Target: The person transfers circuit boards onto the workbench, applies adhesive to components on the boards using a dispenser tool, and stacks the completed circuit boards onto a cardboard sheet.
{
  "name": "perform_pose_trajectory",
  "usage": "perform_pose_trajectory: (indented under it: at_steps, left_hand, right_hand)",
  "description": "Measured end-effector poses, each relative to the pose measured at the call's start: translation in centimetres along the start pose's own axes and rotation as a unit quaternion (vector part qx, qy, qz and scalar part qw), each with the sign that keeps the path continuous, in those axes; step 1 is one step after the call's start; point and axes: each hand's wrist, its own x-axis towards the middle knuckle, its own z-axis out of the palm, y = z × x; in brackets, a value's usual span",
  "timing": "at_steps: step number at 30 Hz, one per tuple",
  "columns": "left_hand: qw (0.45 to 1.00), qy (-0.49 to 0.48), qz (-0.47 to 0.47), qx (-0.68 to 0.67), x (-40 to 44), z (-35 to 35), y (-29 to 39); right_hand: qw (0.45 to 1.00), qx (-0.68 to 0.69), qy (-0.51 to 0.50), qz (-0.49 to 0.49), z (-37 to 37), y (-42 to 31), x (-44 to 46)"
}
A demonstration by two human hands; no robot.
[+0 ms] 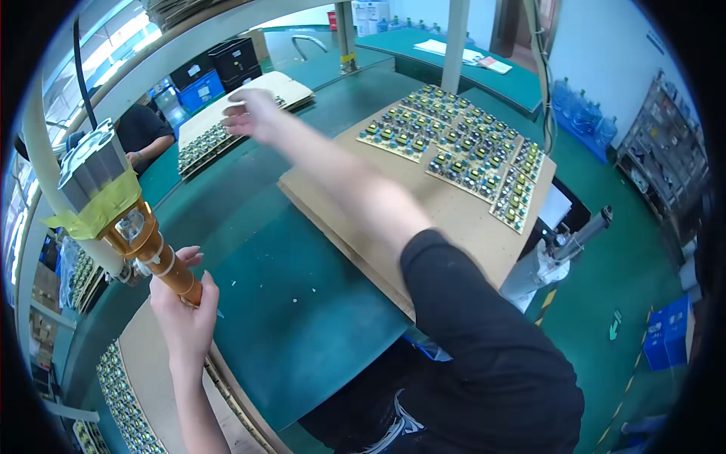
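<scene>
My left hand (185, 310) is wrapped around the lower end of a gold cylindrical tool (168, 261), whose grey upper body (97, 170) has yellow tape around it. What the tool's tip touches is hidden by the hand. My right hand (255, 115) is stretched far forward and smeared by motion, its fingers apart with nothing seen in them. It is over or beside a pale board (215, 117) edged with rows of circuit boards (203, 147). Whether it touches them I cannot tell.
Panels of circuit boards (461, 144) lie on a brown board (370, 181) at right. More circuit boards (125, 393) are at lower left. The green mat (295, 303) has small specks. A person (144, 132) sits at far left. A metal post (455, 45) stands behind.
</scene>
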Motion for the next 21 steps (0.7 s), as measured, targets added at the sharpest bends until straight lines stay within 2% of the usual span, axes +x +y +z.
perform_pose_trajectory:
  at_steps: [2, 5, 7, 8, 10, 12, 13, 15, 19, 21]
  left_hand:
    - [1.000, -0.005, 0.009, -0.005, -0.3, -0.2, 0.2]
    - [1.000, -0.009, 0.025, -0.007, -0.6, -0.3, 0.6]
    - [0.999, -0.024, 0.028, -0.004, -0.6, -0.4, 0.8]
    - [0.999, -0.032, 0.029, -0.001, -0.6, -0.3, 0.9]
    - [0.999, -0.038, 0.029, -0.011, -0.5, 0.2, 0.9]
    - [0.998, -0.049, 0.032, -0.023, -0.2, 0.8, 1.0]
    - [0.998, -0.051, 0.033, -0.027, 0.0, 1.1, 1.1]
    - [0.997, -0.049, 0.023, -0.054, 0.4, 1.9, 1.1]
    - [0.995, -0.054, -0.003, -0.083, 1.0, 3.0, 1.5]
    - [0.995, -0.059, -0.017, -0.084, 1.0, 3.2, 1.6]
  right_hand:
    - [0.962, -0.265, -0.009, -0.065, -3.1, -4.6, -3.9]
    - [0.869, -0.488, 0.019, -0.078, -9.6, -9.6, -9.8]
    - [0.749, -0.650, 0.035, -0.121, -14.8, -11.9, -14.0]
    - [0.695, -0.710, 0.064, -0.092, -15.7, -12.9, -17.0]
    - [0.510, -0.845, 0.124, -0.098, -18.5, -13.5, -21.8]
    - [0.473, -0.872, 0.129, -0.023, -19.6, -13.2, -25.3]
    - [0.471, -0.872, 0.131, -0.020, -20.1, -12.0, -26.5]
    - [0.454, -0.885, 0.091, -0.039, -21.1, -9.3, -28.7]
    - [0.448, -0.887, 0.107, -0.033, -18.6, -7.3, -29.2]
    - [0.458, -0.880, 0.069, -0.109, -18.0, -5.9, -29.3]
